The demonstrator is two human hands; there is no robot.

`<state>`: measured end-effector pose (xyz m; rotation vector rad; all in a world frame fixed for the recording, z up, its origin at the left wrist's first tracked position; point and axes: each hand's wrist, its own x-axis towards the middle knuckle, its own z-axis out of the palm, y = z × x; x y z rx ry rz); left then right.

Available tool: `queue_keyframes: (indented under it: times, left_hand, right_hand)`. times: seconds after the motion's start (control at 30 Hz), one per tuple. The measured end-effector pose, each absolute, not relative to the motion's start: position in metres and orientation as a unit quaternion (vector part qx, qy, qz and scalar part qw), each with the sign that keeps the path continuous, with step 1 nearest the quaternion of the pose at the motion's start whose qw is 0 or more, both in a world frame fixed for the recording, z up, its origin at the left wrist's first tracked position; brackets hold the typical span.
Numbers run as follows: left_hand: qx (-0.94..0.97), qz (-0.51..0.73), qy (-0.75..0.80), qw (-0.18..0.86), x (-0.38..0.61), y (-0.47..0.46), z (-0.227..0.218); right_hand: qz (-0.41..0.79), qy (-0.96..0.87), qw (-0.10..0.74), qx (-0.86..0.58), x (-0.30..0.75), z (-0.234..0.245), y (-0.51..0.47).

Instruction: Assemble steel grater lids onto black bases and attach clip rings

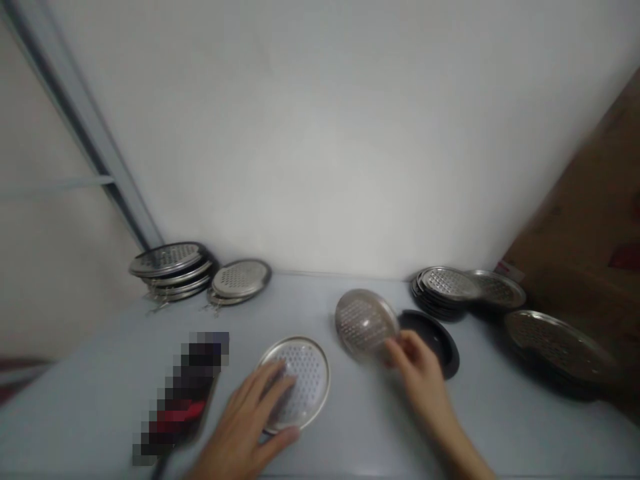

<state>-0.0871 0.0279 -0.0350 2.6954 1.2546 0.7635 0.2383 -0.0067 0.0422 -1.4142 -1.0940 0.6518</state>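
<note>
My right hand (415,363) pinches a round metal grater plate (363,320) by its right edge, holding it tilted up off the table. Just behind that hand lies a black round dish-shaped base (440,340), partly covered by my fingers. Another round grater plate (305,373), with a raised shiny rim and many small holes, lies on the table. Across its left part rests my left hand (255,413), fingers spread and the thumb along the lower rim. The held plate is slightly blurred.
At the back left stand a tall stack of round graters (170,273) and a lower stack (240,280). More grater plates (445,287) are piled at the back right, with a large round grater (560,347) nearer. A pixelated dark object (183,393) lies left on the grey table (100,373).
</note>
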Motion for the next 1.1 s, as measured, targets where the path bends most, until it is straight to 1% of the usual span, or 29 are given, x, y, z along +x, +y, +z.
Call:
queue_keyframes:
  times: [0.17, 0.33, 0.43, 0.53, 0.6, 0.7, 1.0, 1.1]
  left_hand:
    - [0.885, 0.24, 0.394, 0.06, -0.076, 0.019, -0.033]
    - [0.883, 0.239, 0.379, 0.141, -0.05, 0.008, -0.036]
    - [0.859, 0.276, 0.397, 0.169, -0.039, 0.005, -0.033]
    - [0.832, 0.322, 0.433, 0.129, -0.038, 0.005, -0.031]
    - [0.824, 0.339, 0.444, 0.099, -0.041, 0.005, -0.032]
    - [0.837, 0.343, 0.418, 0.086, -0.046, 0.002, -0.036]
    - [0.854, 0.268, 0.431, 0.116, -0.053, -0.002, -0.064]
    - [0.854, 0.26, 0.432, 0.128, -0.053, 0.002, -0.064]
  right_hand:
    - [0.374, -0.341, 0.63, -0.589, 0.245, 0.03, -0.006]
    - [0.415, -0.315, 0.641, -0.564, 0.23, 0.024, -0.021]
    - [0.501, -0.306, 0.607, -0.537, 0.218, 0.024, -0.029]
    - [0.598, -0.288, 0.537, -0.521, 0.21, 0.024, -0.03]
    - [0.62, -0.314, 0.495, -0.521, 0.208, 0.024, -0.029]
    - [0.578, -0.397, 0.454, -0.549, 0.205, 0.021, -0.029]
    - [0.298, -0.57, 0.388, -0.659, 0.203, 0.005, -0.031]
    - [0.218, -0.608, 0.391, -0.656, 0.204, -0.001, -0.029]
